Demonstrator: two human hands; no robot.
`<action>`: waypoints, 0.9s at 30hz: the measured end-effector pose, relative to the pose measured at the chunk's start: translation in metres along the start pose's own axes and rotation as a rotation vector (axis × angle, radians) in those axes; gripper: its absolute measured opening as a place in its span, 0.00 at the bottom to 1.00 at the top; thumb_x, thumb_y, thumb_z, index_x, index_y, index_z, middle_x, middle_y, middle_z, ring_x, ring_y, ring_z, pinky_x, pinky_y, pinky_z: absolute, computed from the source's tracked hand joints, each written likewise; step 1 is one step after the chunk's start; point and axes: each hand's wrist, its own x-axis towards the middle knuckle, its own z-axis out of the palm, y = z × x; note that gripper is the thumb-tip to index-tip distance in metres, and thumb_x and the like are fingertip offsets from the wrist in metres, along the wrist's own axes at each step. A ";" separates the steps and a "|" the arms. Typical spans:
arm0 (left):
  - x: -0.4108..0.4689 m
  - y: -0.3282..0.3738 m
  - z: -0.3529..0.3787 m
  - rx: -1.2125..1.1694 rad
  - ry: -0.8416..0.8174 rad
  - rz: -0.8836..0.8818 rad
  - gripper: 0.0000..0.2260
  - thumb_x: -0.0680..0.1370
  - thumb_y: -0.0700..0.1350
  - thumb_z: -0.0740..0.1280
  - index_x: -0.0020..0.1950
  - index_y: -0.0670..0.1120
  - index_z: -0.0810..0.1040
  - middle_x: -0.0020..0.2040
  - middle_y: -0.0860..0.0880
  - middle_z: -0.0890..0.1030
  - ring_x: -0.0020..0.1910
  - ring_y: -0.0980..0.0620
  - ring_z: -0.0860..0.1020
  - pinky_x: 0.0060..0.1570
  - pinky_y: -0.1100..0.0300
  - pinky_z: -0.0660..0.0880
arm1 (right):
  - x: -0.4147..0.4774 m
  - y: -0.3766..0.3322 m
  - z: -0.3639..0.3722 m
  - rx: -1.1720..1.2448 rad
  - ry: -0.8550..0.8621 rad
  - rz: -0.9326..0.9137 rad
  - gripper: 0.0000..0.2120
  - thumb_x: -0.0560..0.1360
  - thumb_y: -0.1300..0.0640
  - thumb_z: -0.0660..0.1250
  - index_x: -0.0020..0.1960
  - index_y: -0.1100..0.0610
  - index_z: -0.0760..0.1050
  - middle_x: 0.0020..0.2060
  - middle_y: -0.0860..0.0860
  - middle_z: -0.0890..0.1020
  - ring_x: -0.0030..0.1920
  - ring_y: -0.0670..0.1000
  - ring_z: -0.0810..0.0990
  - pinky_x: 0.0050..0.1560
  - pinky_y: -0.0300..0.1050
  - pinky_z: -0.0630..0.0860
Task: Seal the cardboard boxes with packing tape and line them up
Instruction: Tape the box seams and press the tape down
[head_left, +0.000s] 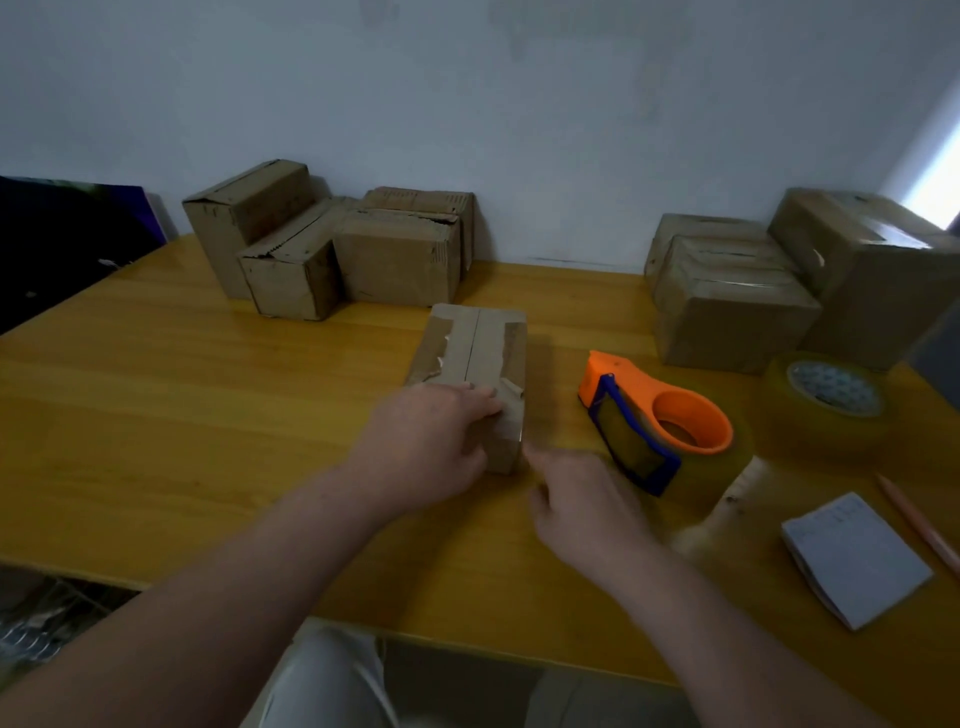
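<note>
A person's left hand (431, 447) grips the near end of a small cardboard box (475, 353) at the middle of a yellow table (156, 415), fingers curled over its top edge. The right hand (582, 499) — blurred, loosely spread and holding nothing — hovers just beside the box's near right corner. The box lies flat with its long axis running from 6 to 12 o'clock, its far end pointing at the wall. The centre seam of its closed flaps follows the same line, flanked by torn strips of old tape. An orange-and-blue tape dispenser (660, 421) sits near the box at 3 o'clock, with a spare roll (826, 400) beyond it. Untaped boxes (322, 249) cluster at 11 o'clock, glossy taped boxes (727, 291) at 2 o'clock. The step in hand looks like steadying the box for taping. It is best done by pinning the flaps flush, fetching the dispenser and drawing one strip straight along the seam — up the near face, over the top, down the far face.
</note>
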 end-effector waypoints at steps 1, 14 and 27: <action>0.000 0.001 -0.001 0.025 -0.015 0.001 0.24 0.77 0.47 0.63 0.73 0.56 0.65 0.73 0.59 0.67 0.71 0.59 0.64 0.64 0.59 0.67 | 0.002 0.001 -0.003 0.003 0.034 0.023 0.24 0.79 0.54 0.62 0.74 0.47 0.64 0.64 0.48 0.75 0.56 0.50 0.78 0.54 0.45 0.77; 0.027 0.004 -0.059 -0.032 0.212 -0.073 0.09 0.77 0.44 0.65 0.55 0.52 0.80 0.49 0.54 0.82 0.47 0.56 0.78 0.47 0.61 0.77 | 0.034 0.007 -0.056 0.484 0.007 -0.217 0.41 0.69 0.52 0.76 0.75 0.41 0.59 0.73 0.42 0.62 0.70 0.47 0.65 0.67 0.54 0.70; 0.057 0.009 -0.128 -0.333 0.066 -0.094 0.10 0.72 0.39 0.69 0.50 0.51 0.83 0.43 0.54 0.83 0.43 0.60 0.80 0.45 0.64 0.77 | 0.029 -0.004 -0.086 0.593 0.044 -0.196 0.37 0.58 0.43 0.79 0.62 0.39 0.65 0.56 0.33 0.74 0.58 0.36 0.72 0.55 0.35 0.70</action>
